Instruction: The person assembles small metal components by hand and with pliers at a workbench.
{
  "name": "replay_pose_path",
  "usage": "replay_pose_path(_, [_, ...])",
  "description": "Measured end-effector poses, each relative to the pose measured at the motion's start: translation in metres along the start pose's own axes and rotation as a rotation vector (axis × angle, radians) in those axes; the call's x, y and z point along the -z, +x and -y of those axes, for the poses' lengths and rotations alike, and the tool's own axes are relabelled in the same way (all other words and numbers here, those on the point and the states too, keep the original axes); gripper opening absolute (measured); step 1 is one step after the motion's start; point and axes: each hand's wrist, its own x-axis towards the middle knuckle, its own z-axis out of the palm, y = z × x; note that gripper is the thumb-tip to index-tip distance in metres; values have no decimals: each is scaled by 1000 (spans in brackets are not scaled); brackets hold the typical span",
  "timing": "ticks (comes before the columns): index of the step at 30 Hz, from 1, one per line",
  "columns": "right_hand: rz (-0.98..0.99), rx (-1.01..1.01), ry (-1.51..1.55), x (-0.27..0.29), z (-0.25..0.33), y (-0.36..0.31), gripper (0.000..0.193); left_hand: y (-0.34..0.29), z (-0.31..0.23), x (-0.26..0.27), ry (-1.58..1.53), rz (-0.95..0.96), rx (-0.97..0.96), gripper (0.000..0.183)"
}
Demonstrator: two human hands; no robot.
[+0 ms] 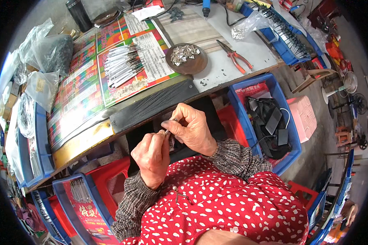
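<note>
My left hand (152, 157) and my right hand (191, 128) meet just below the table's front edge, both pinching one thin silvery metal strip (168, 130) between fingertips. On the table above them lies a pile of similar long metal strips (122, 65) on a colourful printed sheet. A round brown dish (196, 65) holds several small shiny metal pieces (184, 54). My sleeves are plaid, over a red garment with white spots.
Red-handled pliers (238, 57) lie on the table right of the dish. A blue bin (292, 147) with black cords and adapters stands at my right. Another blue bin (63, 192) with metal strips sits at lower left. Plastic bags (49, 51) crowd the table's left end.
</note>
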Motion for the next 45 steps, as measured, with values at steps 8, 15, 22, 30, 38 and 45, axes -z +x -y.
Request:
replay_pose_path(8, [188, -74, 60, 20, 5, 0, 14, 0, -1, 13, -404, 188, 310, 11])
replay_pose_path(15, [28, 19, -96, 4, -1, -2, 23, 3, -5, 2, -66, 16, 58, 14])
replay_pose_path(22, [84, -59, -31, 7, 7, -3, 17, -2, 0, 8, -214, 82, 168, 11])
replay_pose_path(30, [245, -97, 47, 17, 4, -6, 17, -3, 2, 16, -679, 305, 456, 11])
replay_pose_path(38, [90, -98, 17, 10, -5, -3, 17, -3, -1, 0, -131, 6, 102, 14])
replay_pose_path(45, [102, -154, 15, 20, 3, -3, 15, -11, 6, 10, -439, 185, 445, 8])
